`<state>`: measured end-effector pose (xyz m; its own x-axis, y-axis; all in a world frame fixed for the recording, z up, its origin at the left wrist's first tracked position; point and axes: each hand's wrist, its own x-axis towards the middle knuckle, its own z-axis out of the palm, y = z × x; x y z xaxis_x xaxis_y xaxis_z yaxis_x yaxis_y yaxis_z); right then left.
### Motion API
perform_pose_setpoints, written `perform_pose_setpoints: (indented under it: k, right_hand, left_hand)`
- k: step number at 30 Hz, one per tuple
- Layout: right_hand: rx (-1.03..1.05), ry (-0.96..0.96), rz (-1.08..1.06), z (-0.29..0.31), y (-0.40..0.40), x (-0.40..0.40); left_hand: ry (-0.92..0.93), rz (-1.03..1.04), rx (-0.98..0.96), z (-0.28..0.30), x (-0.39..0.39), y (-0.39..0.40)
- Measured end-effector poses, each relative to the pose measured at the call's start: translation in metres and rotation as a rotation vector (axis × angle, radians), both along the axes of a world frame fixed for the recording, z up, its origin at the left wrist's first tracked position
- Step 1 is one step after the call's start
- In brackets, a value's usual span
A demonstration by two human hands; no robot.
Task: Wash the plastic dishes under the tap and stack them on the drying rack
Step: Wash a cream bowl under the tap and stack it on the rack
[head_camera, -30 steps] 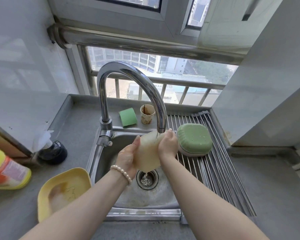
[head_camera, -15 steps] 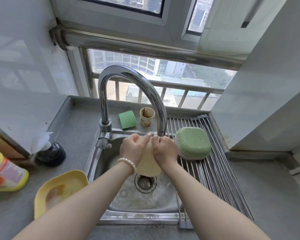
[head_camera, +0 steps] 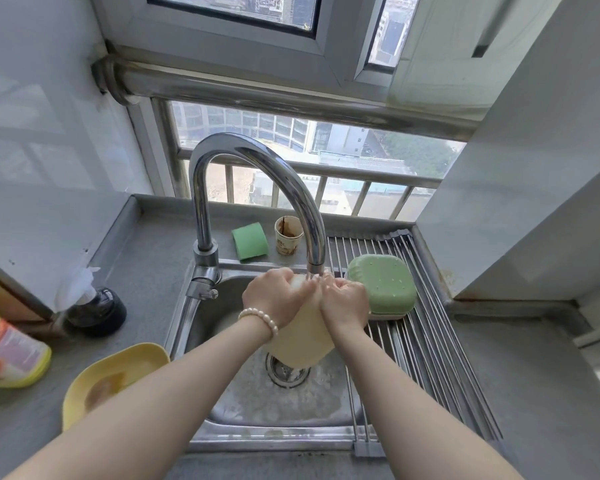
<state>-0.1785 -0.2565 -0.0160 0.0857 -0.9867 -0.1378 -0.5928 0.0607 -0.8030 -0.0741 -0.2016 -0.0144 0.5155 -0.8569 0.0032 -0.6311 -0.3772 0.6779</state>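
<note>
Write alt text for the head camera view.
Both hands, left hand and right hand, hold a pale yellow plastic dish under the running tap over a steel sink. A green dish lies upside down on the drying rack; another yellow dish waits on the left counter.

Left hand [head_camera: 274,297]: fingers curled, gripping | right hand [head_camera: 345,301]: fingers curled, gripping | I've got both forearms reaching forward, hands close together.

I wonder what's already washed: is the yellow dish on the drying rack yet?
No, the yellow dish sits on the counter left of the sink, while only the green dish lies on the drying rack.
</note>
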Motion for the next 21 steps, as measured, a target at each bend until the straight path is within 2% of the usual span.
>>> perform_pose_setpoints:
  k: [3, 5, 6, 9, 11, 16, 19, 21]
  right_hand:
    - [0.086, -0.060, -0.078, -0.003, 0.003, -0.001]
    - [0.137, -0.107, -0.129, -0.009, 0.004, 0.000]
    - [0.163, -0.142, -0.161, -0.011, 0.005, 0.002]
    - [0.185, -0.198, -0.215, -0.012, 0.008, 0.007]
    - [0.144, -0.192, -0.205, -0.010, 0.010, 0.006]
    - [0.089, -0.154, -0.199, -0.006, 0.018, 0.000]
    - [0.151, -0.227, -0.252, -0.006, 0.022, 0.001]
    - [0.202, -0.280, -0.296, -0.007, 0.023, 0.000]
  left_hand:
    - [0.262, 0.111, 0.066, 0.007, 0.002, -0.006]
    - [0.312, 0.156, 0.052, 0.010, 0.001, -0.006]
    - [0.222, 0.147, 0.042, 0.011, -0.001, -0.004]
    - [-0.291, 0.039, -0.031, 0.001, -0.014, 0.004]
    - [-0.370, 0.014, 0.016, -0.001, -0.022, 0.007]
    - [-0.022, 0.111, 0.006, 0.003, -0.019, -0.003]
    - [0.242, 0.148, -0.040, 0.009, -0.006, -0.008]
    - [0.272, 0.136, -0.083, 0.011, -0.003, -0.006]
